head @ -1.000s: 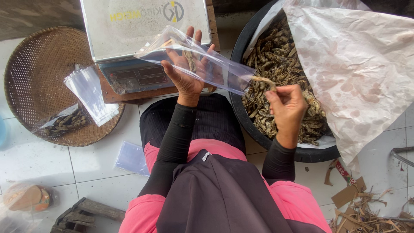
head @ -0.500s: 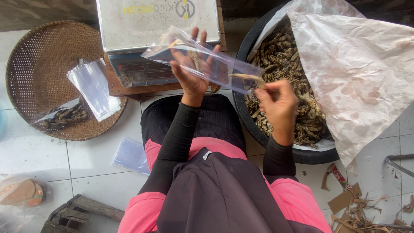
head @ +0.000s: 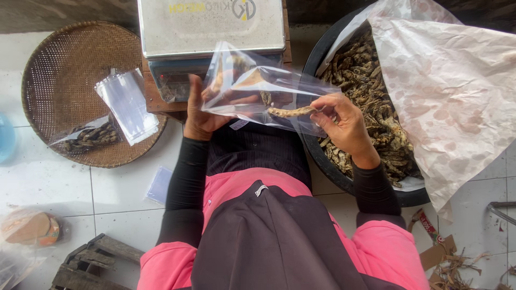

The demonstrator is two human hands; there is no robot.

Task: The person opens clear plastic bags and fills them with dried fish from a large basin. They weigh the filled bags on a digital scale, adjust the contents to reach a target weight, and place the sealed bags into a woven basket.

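Above the lap, the left hand (head: 201, 115) grips an open clear bag (head: 263, 91) while the right hand (head: 341, 121) pinches a dried fish (head: 290, 111) at its mouth. Few pieces are bagged; the black tub (head: 376, 115) at right remains full.

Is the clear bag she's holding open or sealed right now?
Open. The left hand holds the clear bag with its mouth spread toward the right hand, which pushes a dried fish in.

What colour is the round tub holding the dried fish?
Black tub, lined with pale paper; head view.
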